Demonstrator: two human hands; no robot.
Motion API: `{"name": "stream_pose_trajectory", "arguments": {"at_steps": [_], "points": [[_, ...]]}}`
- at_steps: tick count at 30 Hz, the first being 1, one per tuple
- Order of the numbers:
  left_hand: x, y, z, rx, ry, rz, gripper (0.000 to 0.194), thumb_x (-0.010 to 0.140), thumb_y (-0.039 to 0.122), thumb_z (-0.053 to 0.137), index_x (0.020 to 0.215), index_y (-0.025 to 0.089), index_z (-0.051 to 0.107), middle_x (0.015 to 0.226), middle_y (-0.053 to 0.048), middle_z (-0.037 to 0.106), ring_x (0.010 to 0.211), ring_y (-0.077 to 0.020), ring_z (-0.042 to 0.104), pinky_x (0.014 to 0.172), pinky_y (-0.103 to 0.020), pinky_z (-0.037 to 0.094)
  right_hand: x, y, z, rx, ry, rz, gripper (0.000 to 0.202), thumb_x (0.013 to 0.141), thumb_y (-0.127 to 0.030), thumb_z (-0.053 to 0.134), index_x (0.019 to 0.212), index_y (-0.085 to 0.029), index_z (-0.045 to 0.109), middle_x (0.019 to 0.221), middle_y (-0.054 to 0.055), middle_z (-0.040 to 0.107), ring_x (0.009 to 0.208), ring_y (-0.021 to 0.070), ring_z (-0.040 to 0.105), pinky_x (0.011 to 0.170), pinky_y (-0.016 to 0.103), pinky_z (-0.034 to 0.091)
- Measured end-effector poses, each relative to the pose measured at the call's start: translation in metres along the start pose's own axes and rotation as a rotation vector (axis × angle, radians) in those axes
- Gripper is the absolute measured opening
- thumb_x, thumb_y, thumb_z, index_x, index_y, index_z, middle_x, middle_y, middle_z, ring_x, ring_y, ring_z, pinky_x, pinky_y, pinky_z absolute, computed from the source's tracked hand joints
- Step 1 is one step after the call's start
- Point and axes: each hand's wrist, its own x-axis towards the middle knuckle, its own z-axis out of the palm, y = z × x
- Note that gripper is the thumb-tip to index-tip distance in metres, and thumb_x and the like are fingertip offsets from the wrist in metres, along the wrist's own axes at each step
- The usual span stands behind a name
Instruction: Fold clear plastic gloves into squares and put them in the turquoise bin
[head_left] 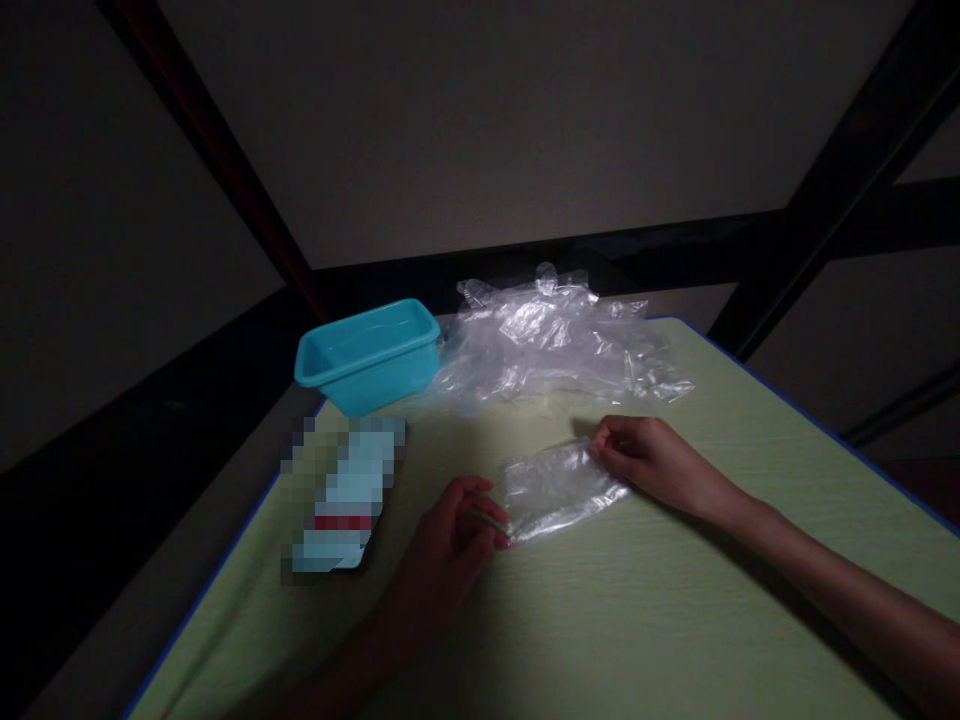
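Note:
A clear plastic bag is held between my two hands just over the table. My right hand pinches its far right corner between thumb and fingers. At the near left end, my left hand has its thumb and fingers closed on the bag's edge. The bag looks flat, and I see nothing inside it. Beyond it lies a loose heap of clear plastic bags, crumpled and shiny.
A turquoise plastic basin stands at the table's far left corner. In front of it lies a phone-like slab, its surface blurred out. The pale green table has a blue edge. Walls rise close behind it.

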Motion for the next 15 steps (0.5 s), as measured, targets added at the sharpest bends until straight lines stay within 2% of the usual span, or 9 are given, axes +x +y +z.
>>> {"name": "stream_pose_trajectory", "arguments": {"at_steps": [15], "points": [[-0.0018,0.0066,0.0008,0.035,0.033,-0.031,0.025,0.074,0.022,0.049,0.098,0.018,0.043,0.087,-0.002,0.058,0.066,-0.0124,0.063,0.059,-0.025,0.047,-0.0021,-0.0027,0.0048,-0.305,0.020,-0.021,0.015,0.084,-0.026,0.044,0.074,-0.019,0.053,0.061,0.003,0.060,0.053,0.0153,0.053,0.050,0.025,0.033]]}}
